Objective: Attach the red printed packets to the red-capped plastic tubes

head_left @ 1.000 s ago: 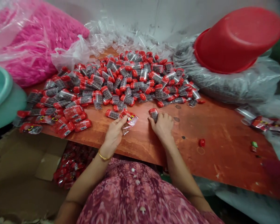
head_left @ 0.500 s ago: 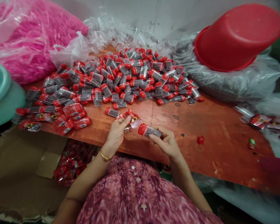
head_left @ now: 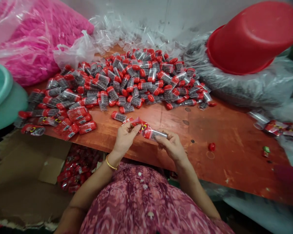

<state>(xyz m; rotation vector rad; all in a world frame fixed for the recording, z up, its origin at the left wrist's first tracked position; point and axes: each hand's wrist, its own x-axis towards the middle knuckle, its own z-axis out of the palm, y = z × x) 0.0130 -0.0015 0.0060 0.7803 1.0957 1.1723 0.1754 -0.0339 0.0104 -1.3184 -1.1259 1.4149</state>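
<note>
My left hand (head_left: 124, 138) pinches a small red printed plastic wrapper (head_left: 139, 123) just above the near edge of the brown table (head_left: 224, 139). My right hand (head_left: 172, 146) grips a clear tube with a red cap (head_left: 154, 133), lying sideways, and its capped end sits inside the mouth of the wrapper. Behind my hands a big heap of red-capped clear tubes (head_left: 127, 83) covers the middle of the table. One tube (head_left: 118, 116) lies alone just in front of the heap. At the table's left edge lie several wrapped tubes (head_left: 76, 123).
A pink-filled plastic bag (head_left: 31, 42) lies at the back left, beside stacked teal basins (head_left: 1, 97). A red basin (head_left: 251, 35) rests upturned on a grey bag (head_left: 246, 84) at right. Loose clear sleeves (head_left: 127, 35) pile at the back. A cardboard box of wrapped tubes (head_left: 75, 169) stands below left. A red cap (head_left: 211, 147) lies loose.
My right hand picked a tube up off the table, turned it sideways and brought it to my left hand. The capped end has gone into the wrapper.
</note>
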